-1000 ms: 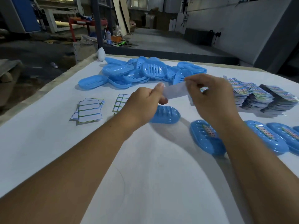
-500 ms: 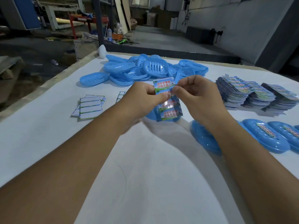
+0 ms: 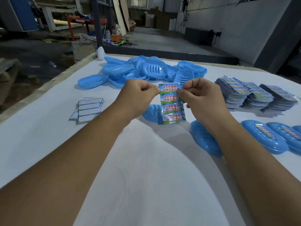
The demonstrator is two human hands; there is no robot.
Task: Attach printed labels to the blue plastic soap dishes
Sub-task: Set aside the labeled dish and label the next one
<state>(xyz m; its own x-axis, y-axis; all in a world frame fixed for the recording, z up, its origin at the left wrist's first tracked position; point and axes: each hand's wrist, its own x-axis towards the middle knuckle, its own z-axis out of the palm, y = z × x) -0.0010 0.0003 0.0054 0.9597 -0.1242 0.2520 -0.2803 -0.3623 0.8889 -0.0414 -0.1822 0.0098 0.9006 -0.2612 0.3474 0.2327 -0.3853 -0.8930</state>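
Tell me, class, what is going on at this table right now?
A person is labelling blue soap dishes. Both hands, left and right, pinch the top corners of a sheet of four printed labels, held upright above an unlabelled dish. No label is peeled off yet. More bare dishes are piled at the far side, labelled dishes lie to the right, fresh label stacks sit behind them, and used backing sheets lie to the left.
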